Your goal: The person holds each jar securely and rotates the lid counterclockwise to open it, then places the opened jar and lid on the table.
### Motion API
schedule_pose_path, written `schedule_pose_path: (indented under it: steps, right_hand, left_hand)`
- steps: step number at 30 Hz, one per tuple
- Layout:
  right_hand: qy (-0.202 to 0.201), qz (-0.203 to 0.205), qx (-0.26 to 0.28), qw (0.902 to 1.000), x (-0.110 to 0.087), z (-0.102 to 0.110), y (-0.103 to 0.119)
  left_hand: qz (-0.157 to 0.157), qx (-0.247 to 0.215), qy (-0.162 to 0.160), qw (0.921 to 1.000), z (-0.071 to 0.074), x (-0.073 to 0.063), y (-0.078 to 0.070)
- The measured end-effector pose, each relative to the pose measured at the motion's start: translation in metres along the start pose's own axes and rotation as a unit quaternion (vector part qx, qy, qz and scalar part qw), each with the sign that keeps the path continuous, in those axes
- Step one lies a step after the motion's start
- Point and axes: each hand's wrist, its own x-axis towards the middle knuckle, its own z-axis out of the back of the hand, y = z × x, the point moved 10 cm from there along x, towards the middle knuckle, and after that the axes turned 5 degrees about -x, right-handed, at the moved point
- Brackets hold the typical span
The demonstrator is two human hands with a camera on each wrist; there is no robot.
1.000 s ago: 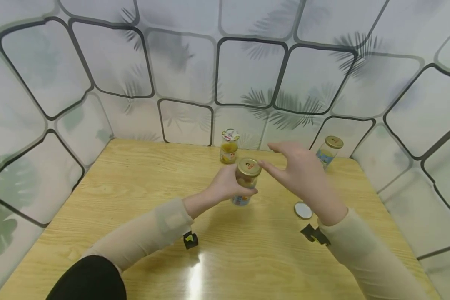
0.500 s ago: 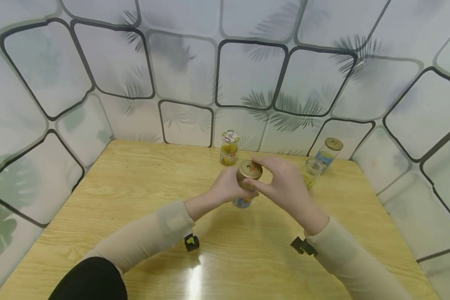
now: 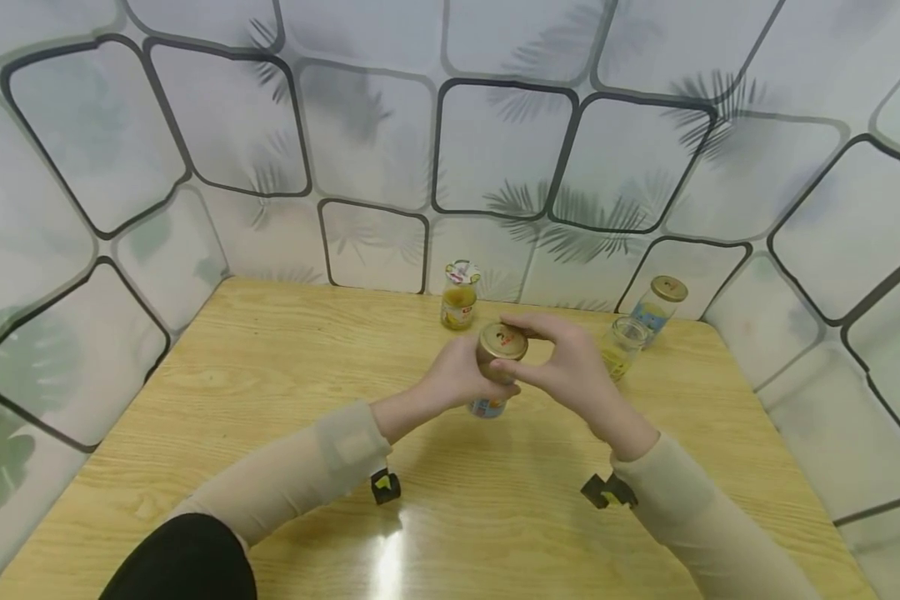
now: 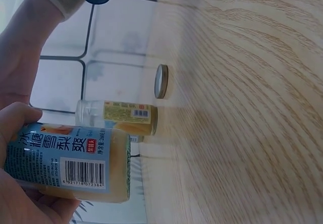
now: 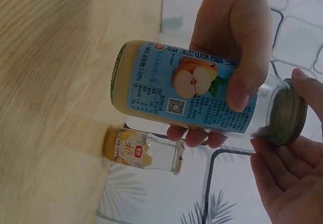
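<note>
My left hand (image 3: 457,371) grips a glass jar with a blue pear label (image 5: 202,88) around its body, holding it roughly upright above the table. On top sits a gold lid (image 3: 502,340). The thumb and fingers of my right hand (image 3: 566,358) pinch that lid from its sides. Pale contents fill the jar's lower part, while the glass near its neck looks clear. To the right stands a lidless jar with a yellow label (image 4: 128,117). A loose lid (image 4: 161,81) lies on the table near it, hidden in the head view.
Behind my hands, a small jar of yellow fruit (image 3: 458,307) with a patterned lid stands close to the wall. At the back right is another blue-labelled jar (image 3: 652,315), gold-lidded, partly behind the lidless one. The wooden table (image 3: 285,342) meets patterned walls at its back and sides.
My right hand has moved left and down onto the gold lid, and now pinches it. The lidless jar has come into view behind it. My left hand keeps its grip.
</note>
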Motion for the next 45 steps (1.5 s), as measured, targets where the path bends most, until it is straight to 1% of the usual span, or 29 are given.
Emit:
schedule_pose_path:
  steps: [3,5,11,14,18,21,23,25,27,30,32,35,39,42,45]
  right_hand:
    - [0.005,-0.011,0.036,0.9993,0.001,-0.001,-0.005]
    - [0.006,-0.008,0.048,0.9988,0.001,-0.001,-0.006]
    - [0.002,0.013,0.060,0.9981,0.002,-0.002,-0.005]
    - [0.008,0.022,0.070,0.9973,0.002,-0.003,-0.005]
    - [0.031,0.035,0.092,0.9947,0.004,-0.006,-0.006]
    - [0.062,0.040,0.111,0.9911,0.004,-0.009,-0.007]
    - [0.082,0.040,0.115,0.9892,0.004,-0.011,-0.007]
    - [0.092,0.045,0.106,0.9890,0.004,-0.011,-0.007]
    - [0.086,0.058,0.079,0.9915,0.004,-0.009,-0.006]
    - [0.050,0.090,0.032,0.9942,0.003,-0.002,-0.001]
    - [0.020,0.116,0.004,0.9930,0.001,0.004,0.003]
    - [-0.011,0.165,-0.028,0.9859,-0.002,0.009,0.012]
    - [-0.028,0.228,-0.063,0.9712,-0.007,0.011,0.023]
    - [-0.034,0.260,-0.080,0.9617,-0.009,0.011,0.029]
    - [-0.037,0.277,-0.087,0.9562,-0.011,0.011,0.032]
  left_hand:
    - [0.000,0.002,0.002,1.0000,-0.001,0.001,0.000]
    - [-0.002,0.002,0.004,1.0000,-0.001,0.001,0.000]
    - [-0.011,-0.001,0.013,0.9999,-0.003,0.001,-0.001]
    - [-0.015,-0.005,0.019,0.9997,-0.003,0.001,-0.001]
    - [-0.022,-0.002,0.026,0.9994,-0.003,0.001,0.000]
    - [-0.021,0.006,0.032,0.9992,-0.003,0.002,0.002]
    - [-0.018,0.010,0.035,0.9992,-0.004,0.001,0.003]
    - [-0.015,0.012,0.036,0.9992,-0.004,0.001,0.003]
    - [-0.011,0.012,0.034,0.9993,-0.004,0.001,0.004]
    - [-0.003,0.010,0.031,0.9995,-0.003,0.000,0.006]
    - [0.001,0.011,0.029,0.9995,-0.003,0.000,0.006]
    - [-0.005,0.015,0.029,0.9995,-0.003,0.000,0.005]
    - [-0.018,0.016,0.032,0.9992,-0.003,0.000,0.002]
    - [-0.019,0.008,0.034,0.9992,-0.004,0.000,0.002]
    - [-0.018,0.001,0.039,0.9991,-0.005,0.000,0.002]
